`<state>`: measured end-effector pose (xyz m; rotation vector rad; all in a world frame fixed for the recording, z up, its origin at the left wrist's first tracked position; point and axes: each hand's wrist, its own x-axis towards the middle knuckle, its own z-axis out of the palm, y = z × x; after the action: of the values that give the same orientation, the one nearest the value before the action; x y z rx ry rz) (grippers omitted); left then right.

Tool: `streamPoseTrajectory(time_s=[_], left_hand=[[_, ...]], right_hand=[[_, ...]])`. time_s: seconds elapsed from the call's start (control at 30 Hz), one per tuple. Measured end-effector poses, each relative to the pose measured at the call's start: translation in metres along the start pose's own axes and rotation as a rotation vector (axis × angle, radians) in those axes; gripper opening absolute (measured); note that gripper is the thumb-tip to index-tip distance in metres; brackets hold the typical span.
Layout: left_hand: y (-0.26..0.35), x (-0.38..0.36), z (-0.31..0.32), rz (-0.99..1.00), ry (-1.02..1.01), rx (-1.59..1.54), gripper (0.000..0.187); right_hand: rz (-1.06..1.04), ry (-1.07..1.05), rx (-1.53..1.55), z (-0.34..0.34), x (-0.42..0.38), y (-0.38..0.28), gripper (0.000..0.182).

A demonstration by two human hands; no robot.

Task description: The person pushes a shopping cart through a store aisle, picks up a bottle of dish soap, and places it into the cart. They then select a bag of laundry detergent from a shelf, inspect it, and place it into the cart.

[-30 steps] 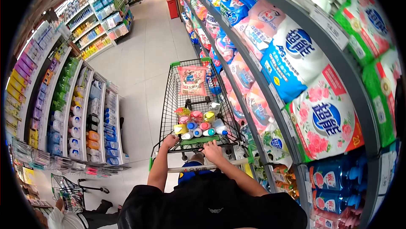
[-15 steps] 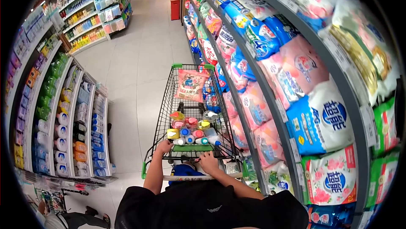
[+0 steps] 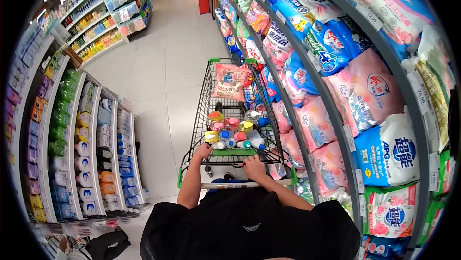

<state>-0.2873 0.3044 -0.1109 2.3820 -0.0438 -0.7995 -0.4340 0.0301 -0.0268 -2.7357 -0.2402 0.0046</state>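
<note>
A shopping cart [image 3: 229, 153] with a black wire basket and green trim stands in front of me. My left hand [image 3: 203, 152] is closed on the near left rim of the basket. Near the right end of that rim, my right hand [image 3: 251, 165] has its fingers curled over the wire edge. Inside the cart, a pink bag [image 3: 231, 83] lies at the far end, and several bottles [image 3: 234, 134] with coloured caps are bunched at the near end. The cart's handle bar [image 3: 224, 185] runs below my forearms.
Shelves of detergent bags [image 3: 374, 87] rise close along the right side. Shelves of bottles [image 3: 84, 164] line the left. A red bin [image 3: 203, 0] stands at the aisle's far end. Another person's dark-clad leg [image 3: 108, 244] shows at the lower left.
The cart and both hands appear slightly farther right and higher in view. The right-hand shelves look larger and have shifted right. Both hands still hold the cart's edge.
</note>
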Motion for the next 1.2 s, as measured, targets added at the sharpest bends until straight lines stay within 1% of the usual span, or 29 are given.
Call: streamPoseTrajectory(time_s=[0.07,0.17,0.33,0.47,0.5,0.57,0.63,0.73,0.83,0.87,0.97,1.0,1.07,1.2], left_hand=[[-0.003,0.014,-0.007,-0.055,-0.063,-0.005,0.037],[-0.01,0.031,-0.013,-0.059,-0.062,-0.032,0.037],[-0.015,0.052,-0.032,0.032,-0.005,0.011,0.035],[-0.014,0.076,-0.053,0.017,-0.039,-0.004,0.037],[-0.009,0.08,-0.062,-0.042,-0.078,0.0,0.037],[-0.004,0.09,-0.079,-0.06,-0.102,-0.029,0.036],[-0.002,0.102,-0.095,-0.021,-0.085,-0.036,0.037],[0.004,0.123,-0.117,-0.053,-0.038,-0.123,0.036],[0.008,0.148,-0.137,-0.028,-0.011,-0.094,0.036],[0.001,0.165,-0.14,-0.023,-0.021,-0.084,0.035],[0.002,0.193,-0.155,-0.061,-0.011,-0.127,0.036],[0.006,0.199,-0.163,-0.044,-0.021,-0.09,0.036],[0.015,0.21,-0.176,-0.058,-0.018,-0.117,0.035],[0.036,0.229,-0.204,-0.053,0.002,-0.121,0.032]], right_hand=[[0.015,-0.016,0.009,0.001,0.012,0.001,0.012],[0.033,-0.052,0.018,-0.001,0.028,-0.002,0.013],[0.036,-0.081,0.016,0.005,0.057,-0.002,0.015],[0.053,-0.092,0.035,0.004,0.086,-0.002,0.016],[0.059,-0.099,0.039,0.003,0.095,-0.002,0.016],[0.059,-0.107,0.043,0.006,0.116,0.001,0.018],[0.079,-0.135,0.049,0.004,0.14,-0.001,0.019],[0.082,-0.168,0.074,0.006,0.177,0.004,0.023],[0.087,-0.186,0.11,0.004,0.217,0.013,0.024],[0.091,-0.185,0.118,0.002,0.23,0.015,0.024],[0.105,-0.19,0.196,0.009,0.263,0.023,0.025],[0.115,-0.192,0.214,0.002,0.275,0.025,0.027],[0.129,-0.215,0.228,-0.006,0.299,0.029,0.031],[0.135,-0.218,0.301,-0.016,0.333,0.046,0.031]])
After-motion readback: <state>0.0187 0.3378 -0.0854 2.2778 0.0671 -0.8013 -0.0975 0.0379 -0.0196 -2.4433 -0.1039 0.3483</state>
